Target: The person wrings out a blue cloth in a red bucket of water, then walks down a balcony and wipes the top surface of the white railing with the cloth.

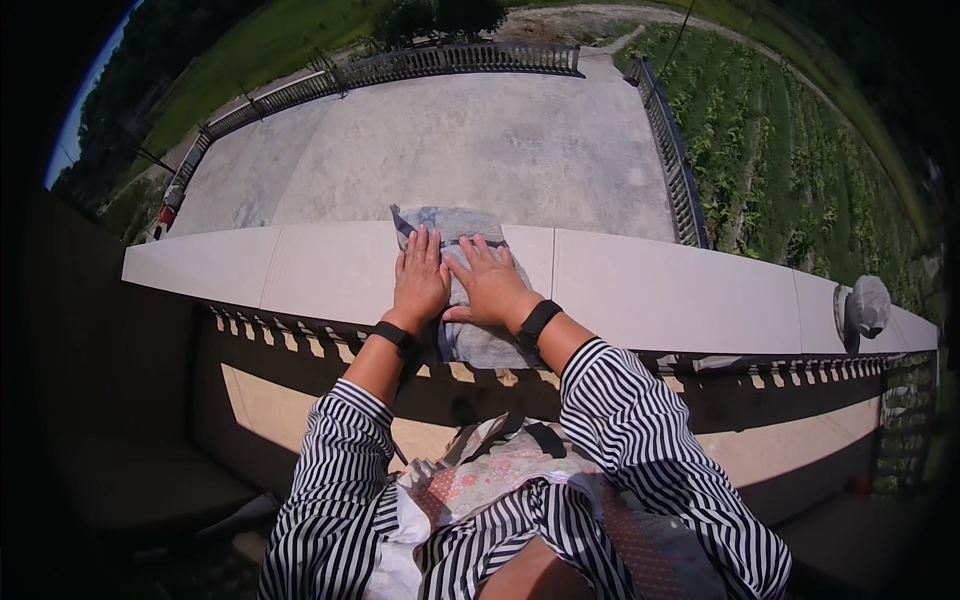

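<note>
A grey cloth (480, 346) with dark blue stripes lies draped across the pale, flat top of a balcony railing (637, 292). Its near end hangs over the inner edge. My left hand (421, 274) rests palm down on the cloth's left part, fingers stretched forward and fairly close together. Beside it, my right hand (491, 285) presses flat on the cloth, fingers spread and thumb pointing left. The two hands nearly touch, and neither grips the fabric. Each wrist wears a black band.
A round grey ornament (870, 306) stands on the railing's right end. Balusters (315, 345) support the railing top. Beyond and below lies a concrete yard (472, 142) bordered by a balustrade (457, 58). Green crop rows (750, 142) grow to the right. The balcony floor (262, 405) is partly sunlit.
</note>
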